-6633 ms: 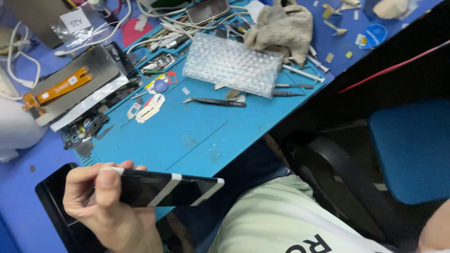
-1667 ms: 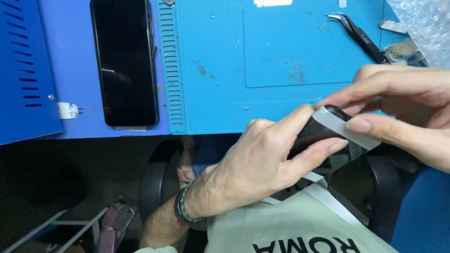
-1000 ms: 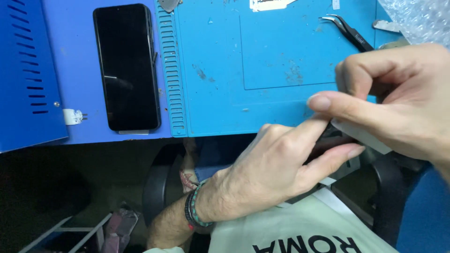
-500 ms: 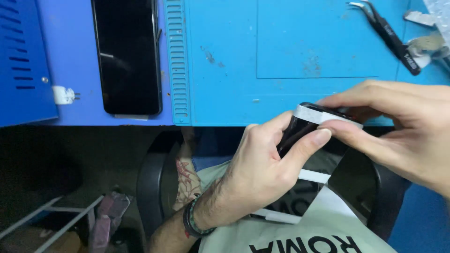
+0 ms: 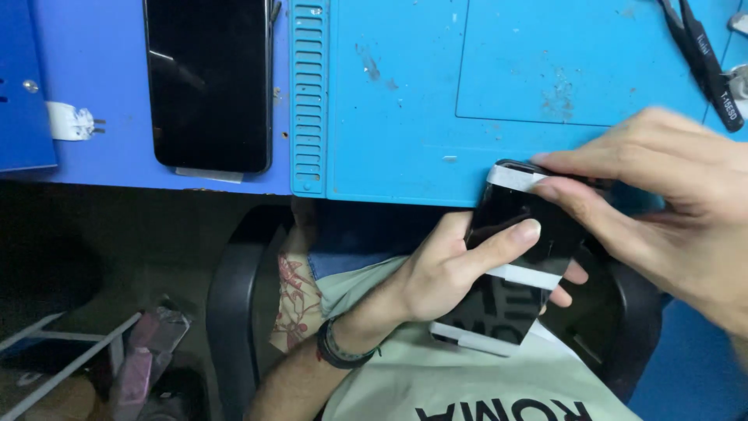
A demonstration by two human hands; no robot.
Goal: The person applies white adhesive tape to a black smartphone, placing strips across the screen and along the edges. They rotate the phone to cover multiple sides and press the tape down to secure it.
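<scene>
Starting at the left edge, a dark blue box-like part [image 5: 23, 86] rests on the counter [image 5: 101, 62], and just beside it lies a small white plug piece [image 5: 72, 123]; nothing can be seen inside the box from this angle. Next comes a black phone [image 5: 209, 82] lying flat and face up on the lighter blue surface, its lower end sitting on a pale strip, right alongside the slotted edge of a blue work mat [image 5: 405, 101] that covers the rest of the counter. Below the counter edge, a dark chair [image 5: 234, 312] and a patterned cloth [image 5: 294, 292] show over the shadowed floor. Further right, the left hand [image 5: 456, 269], a dark bracelet [image 5: 336, 351] at its wrist, grips a black screen panel [image 5: 514, 257] from underneath, thumb laid across the glossy face and fingertips showing past the far edge; the panel is held off the counter, tilted, over a pale green shirt [image 5: 467, 382], with its top end just reaching the mat's front edge. White tape strips [image 5: 516, 178] cross the panel at its top, middle and bottom. The right hand [image 5: 670, 203] comes in from the right and closes on the panel's top end, fingers pressed on the upper strip, so both hands grasp the same panel. At the far right of the mat lie black tweezers [image 5: 705, 58], well apart from the hands.
</scene>
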